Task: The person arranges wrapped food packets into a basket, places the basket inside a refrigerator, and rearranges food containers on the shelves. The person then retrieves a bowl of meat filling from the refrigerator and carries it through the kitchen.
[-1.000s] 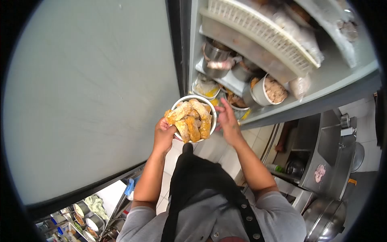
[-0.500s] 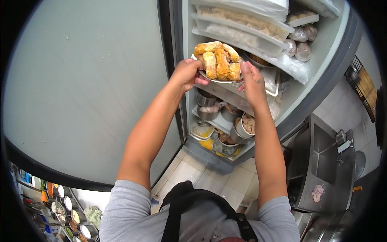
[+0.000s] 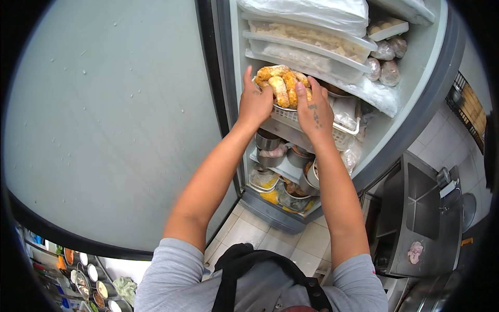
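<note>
A bowl of coated, yellow-orange food pieces (image 3: 280, 89) is at the middle shelf of the open fridge, above a white basket (image 3: 286, 115). My left hand (image 3: 255, 101) is against the left side of the bowl, thumb near the food and one finger pointing up. On the right side, my right hand (image 3: 314, 106) grips the bowl, its fingers over the rim beside the pieces. Most of the bowl's rim is hidden by the food and hands.
Clear tubs (image 3: 312, 44) fill the shelf above; metal pots (image 3: 267, 139) stand below. The fridge door (image 3: 114, 114) hangs open at left. A steel sink (image 3: 423, 200) is at right, and several food containers (image 3: 83, 283) are at lower left.
Both hands and the bowl first rose from in front of my body to the fridge, then went further in over the basket. My right hand, earlier off the bowl, now holds it.
</note>
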Available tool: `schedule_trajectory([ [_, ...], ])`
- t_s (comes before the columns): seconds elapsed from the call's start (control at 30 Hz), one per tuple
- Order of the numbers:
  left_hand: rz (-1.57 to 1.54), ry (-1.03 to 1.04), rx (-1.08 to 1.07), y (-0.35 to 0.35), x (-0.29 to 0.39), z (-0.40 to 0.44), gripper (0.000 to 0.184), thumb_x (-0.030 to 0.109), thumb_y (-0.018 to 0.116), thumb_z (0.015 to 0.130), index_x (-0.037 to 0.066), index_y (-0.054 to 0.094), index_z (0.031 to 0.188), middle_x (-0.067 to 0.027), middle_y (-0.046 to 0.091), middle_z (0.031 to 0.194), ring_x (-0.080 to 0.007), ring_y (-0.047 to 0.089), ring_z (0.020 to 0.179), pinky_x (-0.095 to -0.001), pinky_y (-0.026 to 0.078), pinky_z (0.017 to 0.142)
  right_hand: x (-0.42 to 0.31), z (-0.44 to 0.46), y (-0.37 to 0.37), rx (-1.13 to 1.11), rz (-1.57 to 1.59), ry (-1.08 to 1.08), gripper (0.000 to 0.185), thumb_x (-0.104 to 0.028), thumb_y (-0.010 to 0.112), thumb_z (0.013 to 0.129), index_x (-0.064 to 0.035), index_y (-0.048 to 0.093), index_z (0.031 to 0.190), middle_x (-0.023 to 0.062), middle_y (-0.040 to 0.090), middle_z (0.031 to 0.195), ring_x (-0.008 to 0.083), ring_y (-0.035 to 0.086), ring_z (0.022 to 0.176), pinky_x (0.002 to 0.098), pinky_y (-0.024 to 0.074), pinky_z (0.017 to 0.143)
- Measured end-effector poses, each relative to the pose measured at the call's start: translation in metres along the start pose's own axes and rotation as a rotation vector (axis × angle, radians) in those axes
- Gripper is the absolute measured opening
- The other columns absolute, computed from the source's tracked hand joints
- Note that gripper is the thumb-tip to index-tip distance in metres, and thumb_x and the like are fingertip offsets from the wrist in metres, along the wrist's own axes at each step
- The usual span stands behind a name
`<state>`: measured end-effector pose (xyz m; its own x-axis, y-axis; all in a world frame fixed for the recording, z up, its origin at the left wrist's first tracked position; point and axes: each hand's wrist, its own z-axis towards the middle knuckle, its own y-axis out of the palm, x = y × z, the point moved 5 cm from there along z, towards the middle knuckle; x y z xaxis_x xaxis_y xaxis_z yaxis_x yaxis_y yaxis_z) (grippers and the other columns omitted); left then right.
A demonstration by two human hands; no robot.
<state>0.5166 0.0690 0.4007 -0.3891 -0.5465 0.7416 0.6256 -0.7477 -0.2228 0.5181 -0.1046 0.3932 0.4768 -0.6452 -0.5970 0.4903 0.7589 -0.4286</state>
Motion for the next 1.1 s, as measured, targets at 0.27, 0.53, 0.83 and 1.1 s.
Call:
schedule_trajectory([
  [0.27, 0.072, 0.054, 0.042, 0.009, -0.004, 0.028, 0.034, 0.030, 0.062, 0.080, 0.005, 0.064, 0.102, -0.0171, 0.067, 0.094, -0.0295, 0.065, 0.088, -0.0368, 0.049, 0.078, -0.009, 0.005, 0.003, -0.052, -0.107, -0.037, 0.060, -0.056, 0.044, 0.092, -0.0084, 0.056, 0.127, 0.0181, 0.058, 0.108, 0.0364, 0.061, 0.098, 0.0453, 0.0483, 0.082],
  [0.53, 0.127, -0.133, 0.054, 0.002, -0.011, 0.052, 0.037, 0.035, 0.068, 0.073, 0.001, 0.066, 0.088, -0.0207, 0.068, 0.086, -0.0364, 0.066, 0.084, -0.0421, 0.050, 0.078, -0.015, 0.005, 0.005, -0.055, -0.166, -0.044, 0.057, -0.055, 0.048, 0.090, -0.0106, 0.057, 0.125, 0.0187, 0.059, 0.106, 0.0381, 0.062, 0.095, 0.0464, 0.0489, 0.080],
  [0.83, 0.127, -0.303, 0.078, 0.032, -0.035, 0.062, 0.036, 0.033, 0.062, 0.085, 0.000, 0.065, 0.097, -0.0203, 0.068, 0.097, -0.0363, 0.064, 0.093, -0.0436, 0.049, 0.082, -0.011, 0.009, 0.017, 0.043, -0.233, 0.021, 0.049, -0.047, 0.046, 0.094, -0.0082, 0.058, 0.122, 0.0197, 0.055, 0.110, 0.0378, 0.055, 0.102, 0.0489, 0.0488, 0.080],
  [1.1, -0.143, 0.046, 0.334, 0.047, -0.032, 0.031, 0.048, 0.040, 0.060, 0.087, -0.003, 0.063, 0.108, -0.0211, 0.064, 0.103, -0.0344, 0.059, 0.101, -0.0401, 0.043, 0.093, 0.006, 0.012, 0.019, 0.101, -0.223, -0.004, 0.045, -0.043, 0.043, 0.095, -0.0086, 0.059, 0.120, 0.0201, 0.054, 0.115, 0.0402, 0.050, 0.105, 0.0507, 0.0398, 0.090],
])
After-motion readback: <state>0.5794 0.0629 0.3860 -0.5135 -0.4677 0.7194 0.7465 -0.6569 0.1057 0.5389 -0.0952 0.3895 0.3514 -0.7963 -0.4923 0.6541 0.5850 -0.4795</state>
